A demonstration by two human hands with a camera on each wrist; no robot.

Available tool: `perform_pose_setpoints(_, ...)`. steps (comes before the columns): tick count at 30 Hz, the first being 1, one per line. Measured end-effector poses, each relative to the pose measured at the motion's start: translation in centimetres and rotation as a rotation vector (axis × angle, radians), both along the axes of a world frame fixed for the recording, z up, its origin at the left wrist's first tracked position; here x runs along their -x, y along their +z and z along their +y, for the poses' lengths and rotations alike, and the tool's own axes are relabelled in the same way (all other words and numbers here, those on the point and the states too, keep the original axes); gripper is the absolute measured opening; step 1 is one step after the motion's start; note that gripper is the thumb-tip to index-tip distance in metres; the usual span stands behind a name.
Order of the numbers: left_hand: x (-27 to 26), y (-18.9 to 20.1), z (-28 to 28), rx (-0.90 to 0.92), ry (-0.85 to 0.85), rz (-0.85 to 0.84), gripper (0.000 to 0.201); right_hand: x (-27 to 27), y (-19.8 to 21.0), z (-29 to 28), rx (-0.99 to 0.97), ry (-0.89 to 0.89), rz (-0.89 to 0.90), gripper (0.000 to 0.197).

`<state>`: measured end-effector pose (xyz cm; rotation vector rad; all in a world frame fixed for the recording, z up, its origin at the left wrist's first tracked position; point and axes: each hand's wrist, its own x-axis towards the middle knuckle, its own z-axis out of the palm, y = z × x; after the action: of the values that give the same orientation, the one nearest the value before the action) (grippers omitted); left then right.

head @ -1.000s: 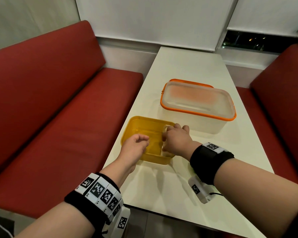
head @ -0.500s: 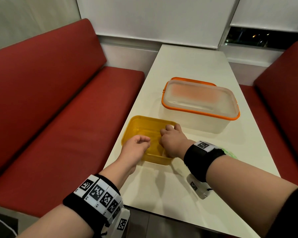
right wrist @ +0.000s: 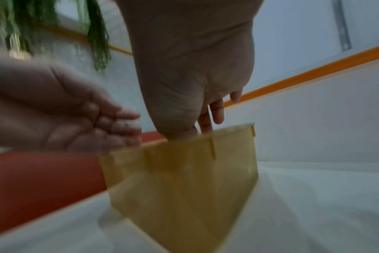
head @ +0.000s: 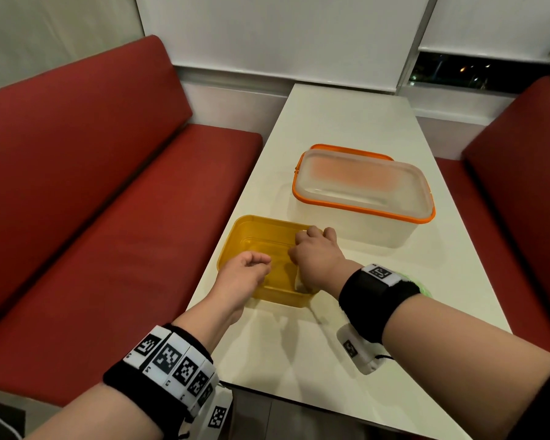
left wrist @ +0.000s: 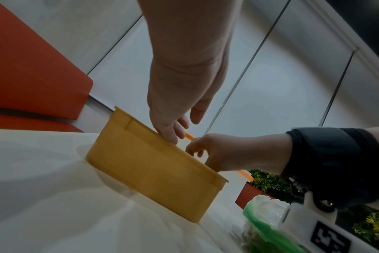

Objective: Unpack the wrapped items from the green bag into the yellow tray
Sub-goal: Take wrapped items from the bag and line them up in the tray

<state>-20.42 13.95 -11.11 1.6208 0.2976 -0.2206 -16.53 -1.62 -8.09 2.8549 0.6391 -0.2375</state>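
The yellow tray [head: 258,231] sits near the table's left edge. My left hand [head: 250,269] hovers over its near left rim, fingers loosely curled and holding nothing, as the right wrist view [right wrist: 110,130] shows. My right hand [head: 315,249] dips knuckles-up into the tray's right side. Its fingers [right wrist: 216,113] point down past the tray rim [right wrist: 227,130]. Whether they hold a wrapped item is hidden. The green bag [left wrist: 262,222] lies on the table beside my right wrist, and only a sliver [head: 424,289] shows in the head view.
A large clear tub with an orange-rimmed lid [head: 362,185] stands just behind the tray. The white table [head: 346,115] runs on toward the window. Red benches [head: 108,201] flank it on both sides.
My right hand has sunk lower into the tray and shifted slightly left. The left hand has stayed almost still over the near rim.
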Motion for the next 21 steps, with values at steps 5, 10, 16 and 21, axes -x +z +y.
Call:
perform_pose_setpoints(5,0.0,0.1,0.2,-0.008,-0.021,0.01,0.012,2.1,3.2,-2.0,-0.306,-0.182,-0.089,0.026)
perform_pose_setpoints(10,0.3,0.6,-0.3,-0.014,-0.069,-0.012,0.011,7.4,4.6,-8.1,-0.554,-0.429,-0.171,0.015)
perform_pose_setpoints(16,1.7,2.4,-4.4,-0.114,-0.23,-0.122,0.012,12.2,2.5,-14.6,-0.65,-0.763,-0.186,0.011)
perform_pose_setpoints(21,2.9,3.3,-10.2,-0.21,-0.461,-0.179,0.015,13.7,-0.8,-16.2,-0.806,-0.916,-0.124,0.036)
